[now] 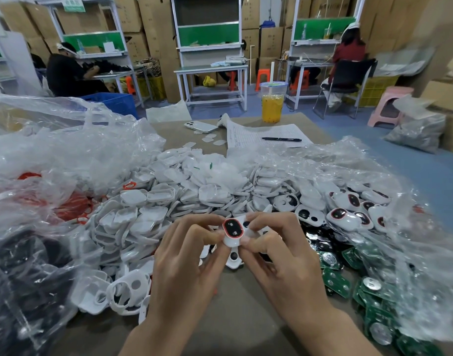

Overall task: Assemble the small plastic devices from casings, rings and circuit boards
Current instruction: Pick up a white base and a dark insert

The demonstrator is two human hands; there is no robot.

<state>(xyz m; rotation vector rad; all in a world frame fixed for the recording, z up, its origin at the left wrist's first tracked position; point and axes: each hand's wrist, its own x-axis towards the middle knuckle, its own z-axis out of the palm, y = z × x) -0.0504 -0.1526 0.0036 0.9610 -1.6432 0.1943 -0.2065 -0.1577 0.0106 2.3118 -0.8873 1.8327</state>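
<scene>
Both hands hold one small device (233, 228) just above the brown table (235, 317), in front of the big heap of parts. The left hand (187, 255) pinches the left side of the device between thumb and forefinger, and its other fingers are loosely curled. The right hand (279, 253) has its fingers curled over the right part of the device, and its thumb presses on the lower edge. The device is white, with a red rim round a black oval pad, and this face is turned up toward the camera. Directly below it, on the table, lies one more white part (234, 263), partly hidden by the thumbs.

Behind the hands a large heap of white casings (181, 199) covers the middle of the table. At the left, inside clear plastic, there are red rings (71, 205). Lower left is a bag of black parts (28, 278). White front shells (128, 291) with oval openings lie just left of the left wrist.

At the right, finished devices (348, 214) with red-rimmed black pads lie on crumpled plastic. Nearer to the camera are green circuit boards (338, 281) with round silver contacts. At the far end of the table there are a phone (201, 126) lying face down, a printed sheet (256, 134) with a black pen (282, 139) on it, and a cup of orange drink (273, 106).
</scene>
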